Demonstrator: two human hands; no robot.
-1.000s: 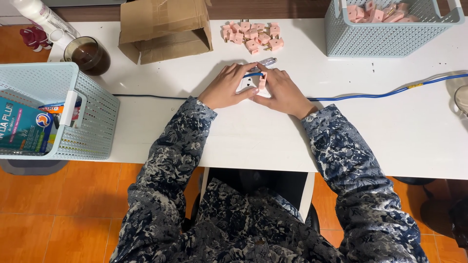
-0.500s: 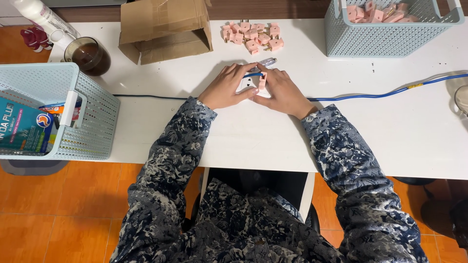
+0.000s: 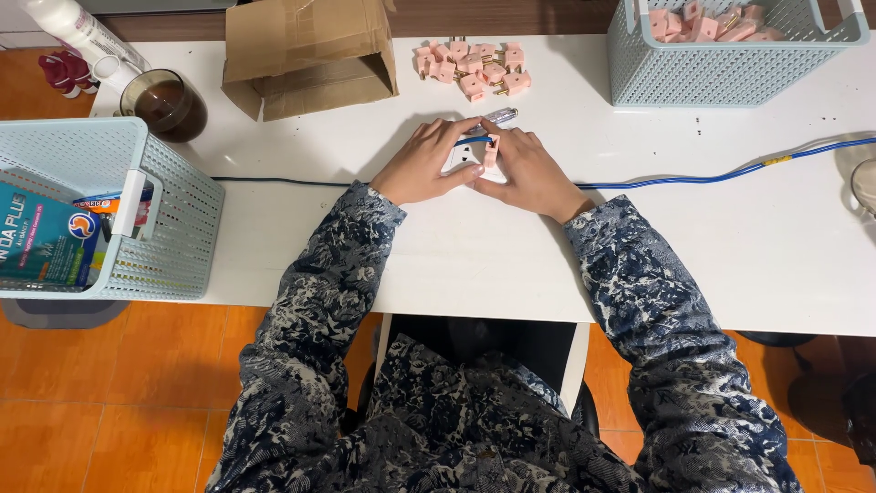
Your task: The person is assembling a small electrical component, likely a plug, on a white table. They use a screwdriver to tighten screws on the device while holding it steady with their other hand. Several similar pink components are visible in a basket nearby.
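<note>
Pink plug [image 3: 491, 153] pinched in right hand [image 3: 529, 172] fingers, pressed at white socket [image 3: 464, 157] mid-table; left hand [image 3: 424, 164] closed round socket, steadying. Could tilt and jam, or slip off, if pushed crookedly.

Both hands meet at the middle, fingertips together.
The left hand [image 3: 424, 166] and right hand [image 3: 529, 172] lie low with forearms angled inward in patterned sleeves; the fingers [image 3: 456, 130] curl toward each other, thumbs tucked underneath, wrists well apart.
</note>
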